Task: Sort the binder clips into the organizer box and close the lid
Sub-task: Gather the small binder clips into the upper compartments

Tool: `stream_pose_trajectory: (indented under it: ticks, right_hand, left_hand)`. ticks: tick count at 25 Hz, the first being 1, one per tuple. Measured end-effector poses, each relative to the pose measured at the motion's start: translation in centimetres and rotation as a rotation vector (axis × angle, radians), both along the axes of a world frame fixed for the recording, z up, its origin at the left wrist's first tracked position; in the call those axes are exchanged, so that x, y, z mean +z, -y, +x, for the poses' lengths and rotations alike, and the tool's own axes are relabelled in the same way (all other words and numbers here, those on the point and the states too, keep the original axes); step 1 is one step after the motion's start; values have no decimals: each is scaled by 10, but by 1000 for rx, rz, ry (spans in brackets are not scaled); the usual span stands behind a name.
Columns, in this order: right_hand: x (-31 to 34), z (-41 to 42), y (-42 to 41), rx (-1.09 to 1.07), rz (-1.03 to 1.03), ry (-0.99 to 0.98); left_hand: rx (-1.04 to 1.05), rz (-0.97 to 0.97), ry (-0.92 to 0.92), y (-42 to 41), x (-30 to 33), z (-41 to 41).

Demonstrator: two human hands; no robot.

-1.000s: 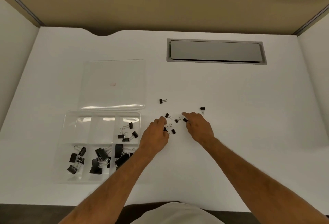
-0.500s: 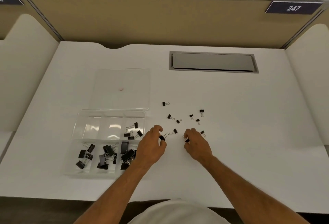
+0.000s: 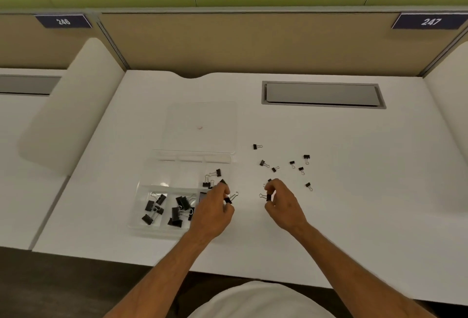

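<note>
A small black binder clip sits pinched in the curled fingertips of the left hand, just beside the organizer box at its right edge. The right hand pinches another clip above the white desk. Seven loose clips lie scattered beyond both hands, apart from the fingers. The clear lid lies open behind the box.

Left hand hides the organizer box's right compartments.
</note>
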State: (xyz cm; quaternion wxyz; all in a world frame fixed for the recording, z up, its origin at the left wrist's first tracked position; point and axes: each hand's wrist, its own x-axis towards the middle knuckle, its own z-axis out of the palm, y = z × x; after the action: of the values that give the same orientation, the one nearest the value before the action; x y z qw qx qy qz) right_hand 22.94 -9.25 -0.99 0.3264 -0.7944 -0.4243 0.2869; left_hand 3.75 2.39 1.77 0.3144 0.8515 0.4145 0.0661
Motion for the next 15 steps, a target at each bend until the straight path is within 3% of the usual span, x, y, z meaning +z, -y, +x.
stream_pose_trajectory:
  ticks: [7, 15]
  right_hand:
    - [5, -39, -42, -81, 29, -18]
    - [-1, -100, -78, -122, 37, -45]
  left_hand:
    - [32, 12, 59, -72, 1, -55]
    - [-6, 48, -44, -131, -21, -86]
